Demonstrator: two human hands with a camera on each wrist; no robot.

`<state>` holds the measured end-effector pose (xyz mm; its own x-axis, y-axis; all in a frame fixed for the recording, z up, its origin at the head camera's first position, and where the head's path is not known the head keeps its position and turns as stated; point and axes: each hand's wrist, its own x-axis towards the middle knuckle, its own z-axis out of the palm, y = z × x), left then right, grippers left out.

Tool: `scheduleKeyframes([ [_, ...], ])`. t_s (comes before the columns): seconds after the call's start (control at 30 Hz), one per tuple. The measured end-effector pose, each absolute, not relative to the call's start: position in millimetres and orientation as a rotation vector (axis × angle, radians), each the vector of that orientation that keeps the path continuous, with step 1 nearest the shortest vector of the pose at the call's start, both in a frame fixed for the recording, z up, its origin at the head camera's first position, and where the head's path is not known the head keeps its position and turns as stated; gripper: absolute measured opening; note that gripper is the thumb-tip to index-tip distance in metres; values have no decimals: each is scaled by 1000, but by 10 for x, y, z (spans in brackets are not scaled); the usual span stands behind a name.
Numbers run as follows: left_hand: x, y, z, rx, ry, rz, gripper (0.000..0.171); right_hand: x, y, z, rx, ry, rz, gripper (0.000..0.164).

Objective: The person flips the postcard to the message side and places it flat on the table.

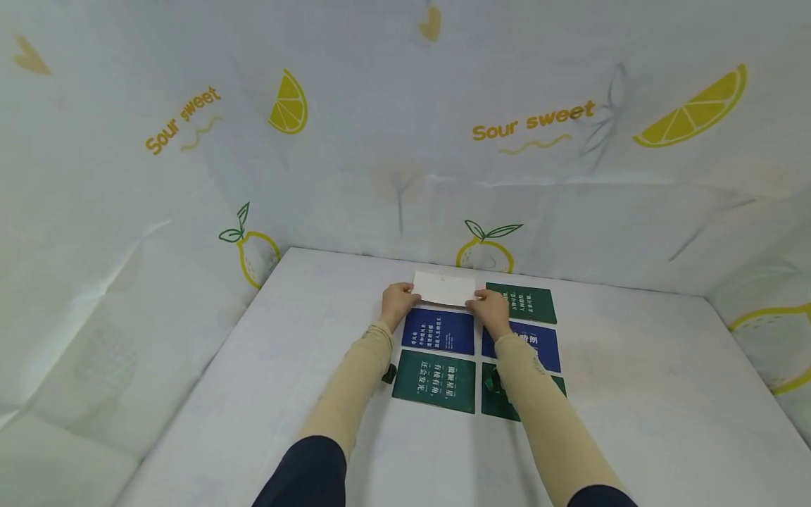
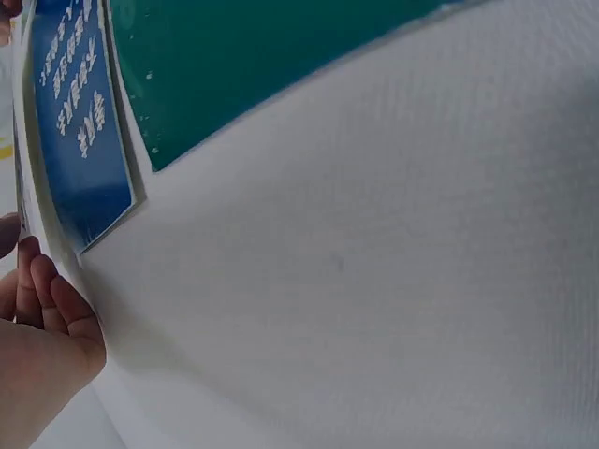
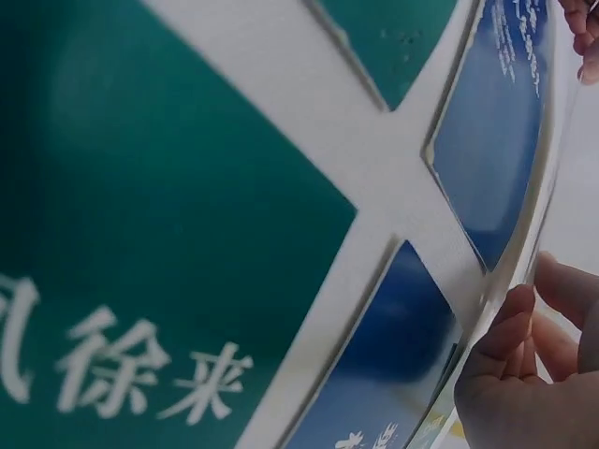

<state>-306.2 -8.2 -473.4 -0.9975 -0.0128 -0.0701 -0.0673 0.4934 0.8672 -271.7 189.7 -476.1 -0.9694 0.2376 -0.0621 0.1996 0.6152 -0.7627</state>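
Both hands hold a white-faced card (image 1: 443, 289) at the back of the table. My left hand (image 1: 397, 304) pinches its left edge between thumb and fingers, and my right hand (image 1: 492, 310) pinches the right edge. The card's near edge looks dark; its underside is hidden. Just in front lies a blue card (image 1: 437, 331) with white writing, then a green card (image 1: 434, 380). To the right, another green card (image 1: 532, 304) lies beside my right hand, with a second blue card (image 1: 543, 346) before it. A third green card (image 1: 497, 405) is partly covered by my right forearm.
The cards lie in two columns with narrow gaps on a white tabletop (image 1: 266, 352). Behind the table's back edge hangs a white sheet (image 1: 380, 141) printed with lemons and lettering. A small dark wrist-worn piece (image 1: 389, 374) shows by the left sleeve.
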Motion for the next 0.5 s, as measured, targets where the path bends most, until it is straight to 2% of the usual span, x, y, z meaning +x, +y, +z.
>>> scheduleKeyframes([
  [0.3, -3064, -33, -4749, -14, 2795, 1350, 35, -2723, 1876, -4781, -251, -2918, 991, 40],
  [0.5, -3069, -28, -4784, 20, 2918, 1193, 12, -2736, 1835, -4780, -250, -2956, 916, 37],
])
